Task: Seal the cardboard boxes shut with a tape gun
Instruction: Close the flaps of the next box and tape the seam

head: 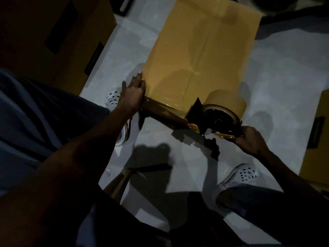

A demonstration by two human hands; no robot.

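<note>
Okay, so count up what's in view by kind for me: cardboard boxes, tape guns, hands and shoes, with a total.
Cardboard boxes: 3 — the box being taped, a dark box at upper left, a box at the right edge
Tape guns: 1 — tape gun
Hands: 2 — left hand, right hand
Shoes: 2 — left shoe, right shoe
Total: 8

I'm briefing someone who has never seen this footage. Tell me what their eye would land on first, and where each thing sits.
The bright yellow-brown cardboard box on the pale floor dominates the upper centre, with glossy tape along its centre seam. At its near edge sits the tape gun with its fat tape roll, gripped by the right hand. The left hand rests flat against the box's left side, and white perforated clogs show below.
</note>
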